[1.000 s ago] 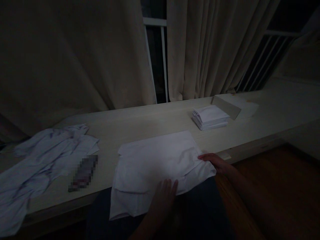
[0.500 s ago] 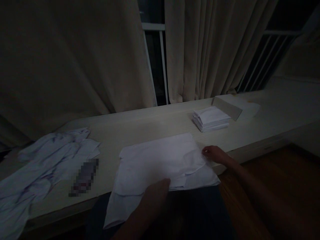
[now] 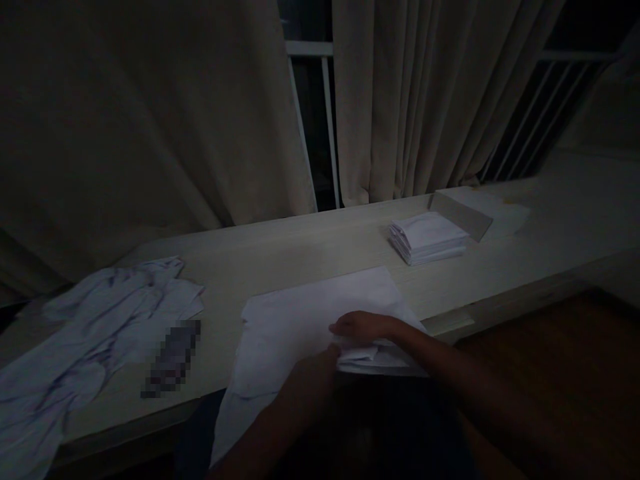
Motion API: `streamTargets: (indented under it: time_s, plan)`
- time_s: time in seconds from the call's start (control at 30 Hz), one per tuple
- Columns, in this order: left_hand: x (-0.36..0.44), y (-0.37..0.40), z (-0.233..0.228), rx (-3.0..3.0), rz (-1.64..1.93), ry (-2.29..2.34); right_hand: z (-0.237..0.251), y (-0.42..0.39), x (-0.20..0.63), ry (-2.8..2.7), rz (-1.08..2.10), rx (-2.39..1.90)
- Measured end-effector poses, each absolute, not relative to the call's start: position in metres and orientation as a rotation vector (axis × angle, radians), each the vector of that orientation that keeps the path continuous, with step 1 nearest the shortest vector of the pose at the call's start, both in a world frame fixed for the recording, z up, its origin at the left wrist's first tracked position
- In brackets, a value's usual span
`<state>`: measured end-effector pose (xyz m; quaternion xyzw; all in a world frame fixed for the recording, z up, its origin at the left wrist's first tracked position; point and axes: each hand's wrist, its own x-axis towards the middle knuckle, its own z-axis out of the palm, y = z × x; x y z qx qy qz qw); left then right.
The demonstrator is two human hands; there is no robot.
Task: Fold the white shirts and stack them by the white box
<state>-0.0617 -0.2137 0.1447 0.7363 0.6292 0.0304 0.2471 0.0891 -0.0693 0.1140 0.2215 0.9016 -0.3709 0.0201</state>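
Observation:
A white cloth (image 3: pixel 295 320) lies partly folded at the front edge of the white counter, its near left corner hanging over my lap. My left hand (image 3: pixel 315 373) grips its near edge around the middle. Just beside it, my right hand (image 3: pixel 363 327) is closed on a part of the cloth's right side, which is turned in toward the middle. The two hands almost touch, and some fingertips are hidden in dim light. Farther back on the right stands a neat stack of folded white cloths (image 3: pixel 430 237).
Crumpled white cloths (image 3: pixel 115 320) spread over the left of the counter (image 3: pixel 290 253). A pixelated dark flat object (image 3: pixel 173 360) lies beside them. Behind the stack is a pale open box or folder (image 3: pixel 463 210). Beige curtains (image 3: pixel 380 100) hang along the back.
My right hand has moved left from beyond the cloth's right edge to its middle, bringing that side inward. My left hand stays at the near edge.

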Motion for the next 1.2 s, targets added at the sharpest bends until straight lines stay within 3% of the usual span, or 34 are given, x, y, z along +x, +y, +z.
streamTargets:
  time_s: [0.1,0.3,0.47,0.73,0.97,1.07,1.2]
  plan:
    - [-0.068,-0.197,0.154,2.001,0.089,1.703,0.121,-0.09,0.141,2.799,-1.271,0.807]
    - [-0.083,-0.171,0.157,2.045,0.106,1.632,0.089,-0.131,0.205,2.997,-0.616,1.267]
    - [-0.092,-0.165,0.149,2.052,0.159,1.577,0.075,-0.123,0.221,3.043,-0.451,1.502]
    - [-0.113,-0.135,0.147,2.053,0.214,1.516,0.116,-0.081,0.225,2.918,-0.868,1.33]
    - [-0.155,-0.032,0.147,1.896,0.042,1.403,0.164,0.04,0.182,2.474,-1.271,0.925]
    - [-0.17,0.016,0.127,1.796,-0.041,1.427,0.161,0.1,0.153,2.114,-1.564,0.951]
    - [-0.184,0.058,0.096,1.664,-0.076,1.444,0.137,0.156,0.129,1.825,-1.73,1.072]
